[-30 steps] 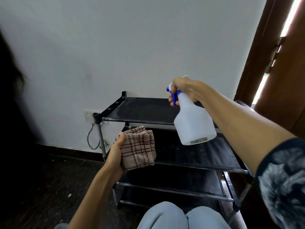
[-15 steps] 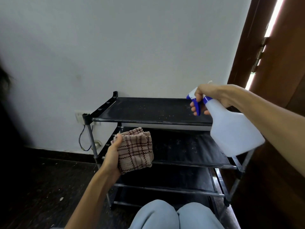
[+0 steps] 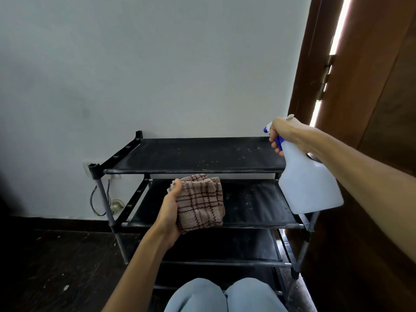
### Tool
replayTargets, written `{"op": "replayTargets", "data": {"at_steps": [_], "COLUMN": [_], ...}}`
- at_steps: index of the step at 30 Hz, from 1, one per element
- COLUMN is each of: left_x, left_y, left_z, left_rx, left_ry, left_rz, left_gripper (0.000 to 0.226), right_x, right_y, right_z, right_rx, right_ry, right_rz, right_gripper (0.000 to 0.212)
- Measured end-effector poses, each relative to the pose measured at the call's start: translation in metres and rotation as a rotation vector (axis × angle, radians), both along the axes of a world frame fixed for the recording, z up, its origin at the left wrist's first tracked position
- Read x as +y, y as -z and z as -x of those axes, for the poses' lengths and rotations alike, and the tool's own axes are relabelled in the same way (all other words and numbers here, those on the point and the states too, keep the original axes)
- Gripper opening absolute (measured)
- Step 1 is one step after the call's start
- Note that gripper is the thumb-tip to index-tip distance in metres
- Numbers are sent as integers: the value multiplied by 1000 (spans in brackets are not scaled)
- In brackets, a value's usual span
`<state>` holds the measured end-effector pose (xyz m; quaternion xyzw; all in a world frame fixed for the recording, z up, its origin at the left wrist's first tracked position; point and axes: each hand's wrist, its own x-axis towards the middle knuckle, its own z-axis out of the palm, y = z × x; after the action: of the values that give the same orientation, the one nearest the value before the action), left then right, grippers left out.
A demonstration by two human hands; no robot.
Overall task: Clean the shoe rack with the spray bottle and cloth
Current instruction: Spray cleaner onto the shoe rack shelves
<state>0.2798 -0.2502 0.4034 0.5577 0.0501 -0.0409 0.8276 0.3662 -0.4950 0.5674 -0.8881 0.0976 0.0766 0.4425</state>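
A black shoe rack (image 3: 193, 171) with several dusty shelves stands against the white wall. My right hand (image 3: 284, 132) grips the neck of a white spray bottle (image 3: 310, 188) with a blue trigger, held at the right end of the top shelf, nozzle pointing left over it. My left hand (image 3: 170, 212) holds a folded brown checked cloth (image 3: 199, 203) in front of the second shelf, a little left of centre.
A brown wooden door (image 3: 371, 109) stands close on the right, next to the rack. A wall socket with dangling wires (image 3: 99, 194) is behind the rack's left leg. My knees (image 3: 225, 296) are in front of the rack. Dark floor (image 3: 56, 266) spreads to the left.
My right hand has carried the spray bottle from over the middle of the top shelf to its right end. The left hand with the cloth has stayed about where it was.
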Motion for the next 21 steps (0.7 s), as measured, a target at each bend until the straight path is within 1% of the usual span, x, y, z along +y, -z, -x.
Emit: {"op": "replayTargets", "data": {"at_steps": [4,10,13,15,19,21], "left_x": [-8,-18,-24,-31,-46,-53], "left_y": [0,2,6,7,9,10], "left_z": [-2,-6,-8,-10,-14,-14], "left_rx": [-8,0,7,21,38,46], "left_ry": [21,49,61,69,84,86], "left_rz": [-20,-31,-22,-13,5,21], "left_gripper": [62,63,63,63,62,62], "right_x": [-10,-35,-45,-49,-56,-60], "right_y": [1,2,5,8,12,11], "right_z": [-1,-1,4,6,8,9], "right_rx": [78,11,35,8,-100,-77], "right_ry": [-28,87,60,56,159,158], "right_rz": [-2,-3,-18,-14,-63,-100], "right_gripper": [10,7,13,15,9,10]}}
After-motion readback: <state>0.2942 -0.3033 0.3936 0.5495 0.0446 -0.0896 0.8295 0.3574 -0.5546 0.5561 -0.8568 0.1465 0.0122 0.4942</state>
